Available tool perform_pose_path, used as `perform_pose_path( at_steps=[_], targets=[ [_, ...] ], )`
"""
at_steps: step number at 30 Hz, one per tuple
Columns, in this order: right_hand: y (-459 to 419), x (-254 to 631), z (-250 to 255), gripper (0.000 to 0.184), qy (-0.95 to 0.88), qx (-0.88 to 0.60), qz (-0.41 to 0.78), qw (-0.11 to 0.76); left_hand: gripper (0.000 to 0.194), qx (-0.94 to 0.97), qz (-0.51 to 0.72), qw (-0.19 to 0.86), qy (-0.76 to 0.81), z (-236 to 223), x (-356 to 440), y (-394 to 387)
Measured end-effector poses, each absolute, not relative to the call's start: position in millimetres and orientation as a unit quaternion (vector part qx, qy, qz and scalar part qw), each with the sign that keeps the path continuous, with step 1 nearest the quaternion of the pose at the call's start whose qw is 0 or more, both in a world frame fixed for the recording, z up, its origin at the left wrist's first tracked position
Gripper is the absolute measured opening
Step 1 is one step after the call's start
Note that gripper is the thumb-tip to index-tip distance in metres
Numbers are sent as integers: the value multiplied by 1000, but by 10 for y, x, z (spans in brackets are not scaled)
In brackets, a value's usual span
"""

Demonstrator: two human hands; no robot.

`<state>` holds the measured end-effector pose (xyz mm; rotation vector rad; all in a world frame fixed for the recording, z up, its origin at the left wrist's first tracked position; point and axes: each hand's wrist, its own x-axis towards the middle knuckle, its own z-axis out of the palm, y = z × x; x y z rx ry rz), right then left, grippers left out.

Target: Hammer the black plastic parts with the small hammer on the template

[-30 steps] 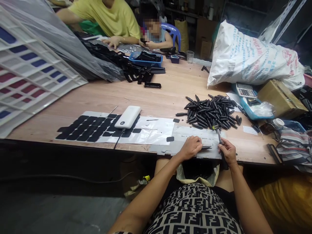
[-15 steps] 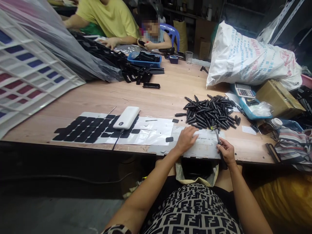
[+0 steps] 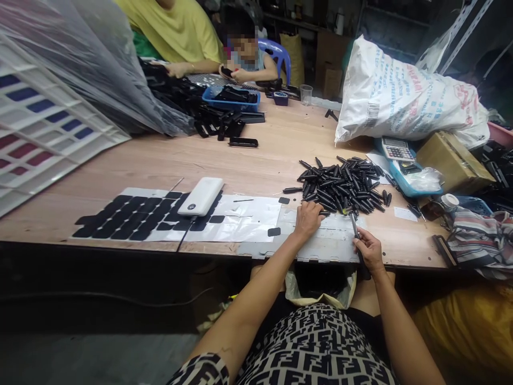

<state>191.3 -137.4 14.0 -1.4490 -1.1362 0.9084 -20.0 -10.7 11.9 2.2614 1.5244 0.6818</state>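
My left hand [image 3: 308, 219] reaches to the near edge of a pile of small black pen-like parts [image 3: 344, 184] on the wooden table [image 3: 256, 155]; its fingers curl onto one part there. My right hand [image 3: 367, 249] is closed on a thin dark tool [image 3: 354, 226] that points up toward the pile. Both hands rest over a grey sheet [image 3: 328, 243] at the table's front edge. A bag with black parts [image 3: 320, 283] hangs open below, at my lap.
A white power bank [image 3: 201, 195] lies on a sheet of black pads [image 3: 136, 219]. A big white sack [image 3: 404, 99], a calculator [image 3: 396, 149] and a cardboard box [image 3: 452, 160] stand at right. Two people [image 3: 188, 37] sit at the far end among black parts. Stacked trays [image 3: 40, 123] stand at left.
My left hand has left the spot beside the tool and moved up to the edge of the pile. My right hand has stayed closed on the tool.
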Motion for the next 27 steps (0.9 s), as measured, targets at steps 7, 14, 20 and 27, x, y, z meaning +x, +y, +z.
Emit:
perform_pose_path(
  at_steps=[7,14,20,27],
  targets=[
    [-1384,1901,150,51,-483,-607,372,511,17,806,273,221,477,36,-21,-249],
    [-1410,1879,142,49,-495,-617,360,495,16,780,303,291,464,-36,-29,-183],
    [-1462,1832,247,48,-524,-633,324,469,18,766,297,302,483,-27,-14,-159],
    [-1553,1727,341,44,-598,-634,246,424,18,758,293,310,493,-23,-1,-160]
  ],
)
